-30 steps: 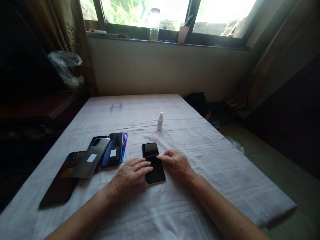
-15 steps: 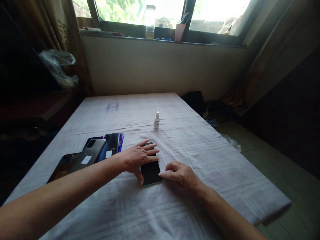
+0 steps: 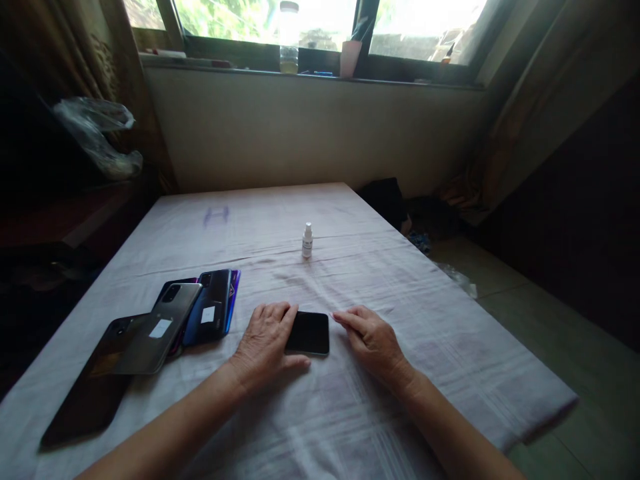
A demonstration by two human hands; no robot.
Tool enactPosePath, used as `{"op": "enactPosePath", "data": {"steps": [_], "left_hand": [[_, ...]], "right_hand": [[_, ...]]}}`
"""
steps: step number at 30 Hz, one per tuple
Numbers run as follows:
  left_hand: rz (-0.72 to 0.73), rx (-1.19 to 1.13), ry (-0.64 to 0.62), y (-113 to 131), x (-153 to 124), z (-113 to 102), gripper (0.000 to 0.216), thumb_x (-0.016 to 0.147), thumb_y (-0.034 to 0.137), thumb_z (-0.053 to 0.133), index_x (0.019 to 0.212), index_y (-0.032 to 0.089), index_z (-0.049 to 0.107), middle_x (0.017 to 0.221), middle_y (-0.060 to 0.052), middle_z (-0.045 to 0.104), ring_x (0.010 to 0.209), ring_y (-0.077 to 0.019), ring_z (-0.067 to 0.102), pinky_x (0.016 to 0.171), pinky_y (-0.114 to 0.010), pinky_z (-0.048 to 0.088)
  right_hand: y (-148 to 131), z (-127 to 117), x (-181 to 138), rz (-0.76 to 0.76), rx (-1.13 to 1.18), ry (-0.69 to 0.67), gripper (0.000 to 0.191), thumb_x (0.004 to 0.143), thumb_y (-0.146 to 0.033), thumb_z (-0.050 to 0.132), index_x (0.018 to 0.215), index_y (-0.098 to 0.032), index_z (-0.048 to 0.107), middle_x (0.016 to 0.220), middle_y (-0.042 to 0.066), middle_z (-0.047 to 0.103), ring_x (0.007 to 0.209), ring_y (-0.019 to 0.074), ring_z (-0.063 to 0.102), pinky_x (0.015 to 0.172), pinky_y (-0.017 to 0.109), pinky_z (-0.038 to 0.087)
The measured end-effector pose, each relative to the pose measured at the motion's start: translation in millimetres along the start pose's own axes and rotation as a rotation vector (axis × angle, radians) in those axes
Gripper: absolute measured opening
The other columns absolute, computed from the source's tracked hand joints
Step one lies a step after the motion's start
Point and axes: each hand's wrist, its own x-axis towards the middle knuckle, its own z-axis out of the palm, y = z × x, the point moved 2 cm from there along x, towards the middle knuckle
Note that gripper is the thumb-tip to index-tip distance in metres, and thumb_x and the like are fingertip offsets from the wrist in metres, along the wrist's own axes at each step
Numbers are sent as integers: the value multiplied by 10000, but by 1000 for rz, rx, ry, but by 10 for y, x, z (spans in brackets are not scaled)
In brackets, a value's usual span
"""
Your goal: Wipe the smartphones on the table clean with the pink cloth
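Note:
A smartphone (image 3: 311, 333) with a dark screen lies crosswise on the cloth. My left hand (image 3: 267, 340) covers its left part, thumb along the near edge and fingers over the far edge, holding it. Just off the phone's right end is my right hand (image 3: 373, 343), its thumb and forefinger pinched together and the other fingers curled. Whether anything small sits in that pinch cannot be made out. Beyond both hands a small white bottle (image 3: 307, 243) with a label stands upright.
Several phones lie overlapping at the left, among them a grey one (image 3: 167, 313), a blue one (image 3: 213, 313) and a dark one (image 3: 93, 393). A pale cloth (image 3: 440, 347) covers the table. A plastic bag (image 3: 103, 137) hangs at the left; a pink cup (image 3: 349, 59) stands on the windowsill.
The phone has turned from pointing away from me to lying crosswise. My left hand has shifted nearer and wraps its edges instead of lying spread over it. My right hand has moved slightly away.

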Motion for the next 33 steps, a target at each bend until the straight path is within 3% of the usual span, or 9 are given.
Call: {"op": "enactPosePath", "data": {"steps": [2,8,18,28,33], "left_hand": [[32,10,14,-142,-128,7,848,727,568,747,1400,132,472,1376,-182,557,1262,-360,508,1125,-536,325],[45,11,169,-454,-416,146,669,906,490,554,1454,144,389,1455,-180,495,1355,-334,448,1114,-507,385],[5,-82,226,-428,-457,208,657,916,471,547,1469,166,366,1441,-162,500,1349,-323,456,1106,-494,416],[-14,-108,232,-421,-465,221,670,882,456,600,1450,163,400,1429,-165,518,1337,-331,474,1097,-501,430],[-13,-104,241,-416,-457,209,672,872,467,608,1439,160,417,1411,-168,534,1311,-339,498,1082,-507,445]], "right_hand": [[-21,31,55,-30,-55,-21,369,860,-73,520,1109,-249,729,930,52,687,872,191,642,769,283,517],[-59,148,160,-86,-193,-45,358,843,-77,564,1113,-250,723,903,54,671,836,199,608,733,281,492],[-136,55,-21,-289,-94,-58,387,863,-65,504,1173,-214,681,933,69,645,839,178,580,739,275,488],[-76,171,255,-213,-201,-71,397,817,-39,558,1113,-247,721,915,63,661,842,189,591,745,279,492],[-125,146,194,-255,-185,-57,394,831,-48,533,1123,-246,709,913,60,650,838,182,579,747,275,492]]}}
